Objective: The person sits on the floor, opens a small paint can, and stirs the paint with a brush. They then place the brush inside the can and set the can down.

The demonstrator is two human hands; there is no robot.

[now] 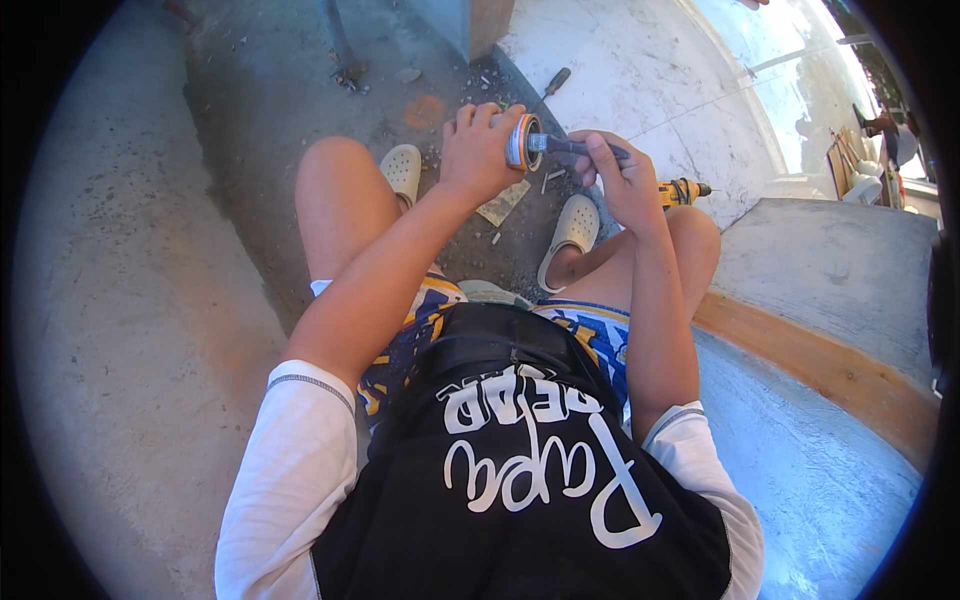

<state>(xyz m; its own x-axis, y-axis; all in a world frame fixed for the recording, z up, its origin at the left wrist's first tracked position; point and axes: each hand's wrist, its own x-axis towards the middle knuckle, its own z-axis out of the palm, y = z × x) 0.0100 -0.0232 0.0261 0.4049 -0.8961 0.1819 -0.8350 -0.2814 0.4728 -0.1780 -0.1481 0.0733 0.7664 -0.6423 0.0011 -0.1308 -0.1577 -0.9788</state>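
Note:
My left hand (472,152) is wrapped around a small round tin can (516,143) with an orange-and-white side. The can is tipped so that its open mouth faces right. From the other side, my right hand (624,180) grips the dark handle of a paintbrush (566,146) between thumb and fingers. The brush's pale head is at the can's mouth; whether the bristles touch the inside cannot be made out. Both hands are held out in front of my knees, above the floor. What is inside the can is hidden.
A yellow-and-black power drill (680,192) lies beside my right knee. A screwdriver (557,81) rests by the edge of a large white panel (640,75). Debris and a flat pale piece (504,204) lie between my clogs. A wooden plank (815,368) runs along the right.

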